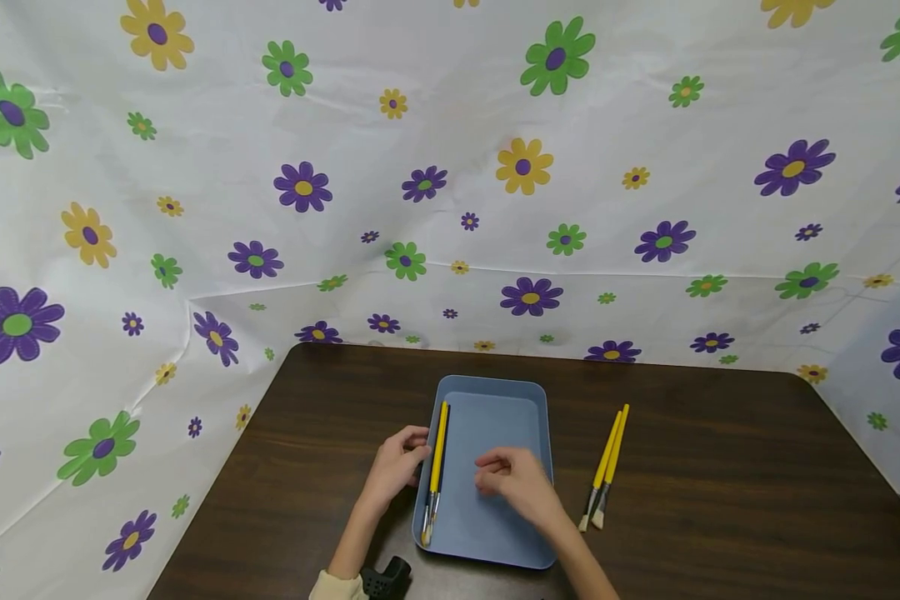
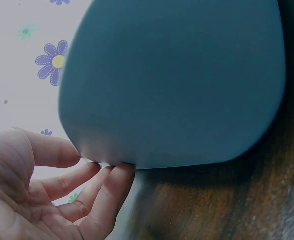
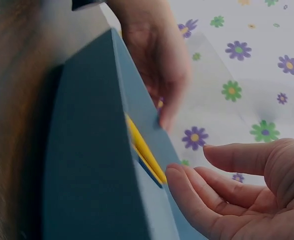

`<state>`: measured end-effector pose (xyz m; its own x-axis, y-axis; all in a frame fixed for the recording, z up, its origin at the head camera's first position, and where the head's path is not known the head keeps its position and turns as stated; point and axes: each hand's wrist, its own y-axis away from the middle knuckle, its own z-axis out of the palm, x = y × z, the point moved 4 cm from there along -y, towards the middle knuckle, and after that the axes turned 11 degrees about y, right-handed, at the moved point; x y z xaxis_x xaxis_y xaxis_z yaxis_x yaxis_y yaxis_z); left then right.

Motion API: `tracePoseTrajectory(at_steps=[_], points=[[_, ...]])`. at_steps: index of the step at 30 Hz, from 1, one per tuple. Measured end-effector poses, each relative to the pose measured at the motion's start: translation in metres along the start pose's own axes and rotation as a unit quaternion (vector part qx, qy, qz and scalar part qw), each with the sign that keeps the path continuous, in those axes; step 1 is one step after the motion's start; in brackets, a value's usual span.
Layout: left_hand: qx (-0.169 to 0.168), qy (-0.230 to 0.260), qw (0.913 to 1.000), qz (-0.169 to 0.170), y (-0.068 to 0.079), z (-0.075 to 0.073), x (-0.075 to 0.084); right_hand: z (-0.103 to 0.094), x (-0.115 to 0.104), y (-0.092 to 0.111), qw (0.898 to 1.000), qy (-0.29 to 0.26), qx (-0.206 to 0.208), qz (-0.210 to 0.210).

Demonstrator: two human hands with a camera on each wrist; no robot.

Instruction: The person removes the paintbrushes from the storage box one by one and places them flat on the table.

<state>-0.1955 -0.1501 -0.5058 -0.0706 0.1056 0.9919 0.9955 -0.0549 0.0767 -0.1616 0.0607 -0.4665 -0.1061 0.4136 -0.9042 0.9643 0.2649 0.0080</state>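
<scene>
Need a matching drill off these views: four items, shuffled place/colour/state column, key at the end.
Items
1. Tray
2. Two brushes outside the tray
3. Left hand
4. Right hand

Descriptions
A. Over the tray's inside, holding nothing
B. Side by side on the table, yellow handles
C. Blue-grey
D. Fingertips at the tray's left edge

Pairs: 1-C, 2-B, 3-D, 4-A

The head view is evenly bright and mostly sharp, with a pale sheen on the near part of the dark wood surface. The wrist views are dimmer: the blue tray falls into shade against a pale, washed-out floral cloth. From the right wrist, the left hand and surface look blurred.
</scene>
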Motion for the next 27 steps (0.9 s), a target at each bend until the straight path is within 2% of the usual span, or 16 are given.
tracePoseTrajectory(at_steps=[7,12,18,27], points=[[0.003,-0.002,1.0,-0.004,-0.001,-0.001,-0.001,0.016,0.001,-0.004,1.0,-0.021,-0.007,-0.011],[0.002,-0.001,1.0,-0.002,-0.002,-0.001,-0.001,0.027,0.002,-0.008,1.0,-0.03,-0.007,0.004],[-0.003,-0.003,1.0,0.002,-0.001,-0.001,0.0,0.04,0.005,-0.013,0.998,-0.047,0.025,0.025],[-0.005,0.008,1.0,0.0,0.002,0.0,0.002,0.054,0.006,-0.02,0.998,-0.028,0.049,0.005]])
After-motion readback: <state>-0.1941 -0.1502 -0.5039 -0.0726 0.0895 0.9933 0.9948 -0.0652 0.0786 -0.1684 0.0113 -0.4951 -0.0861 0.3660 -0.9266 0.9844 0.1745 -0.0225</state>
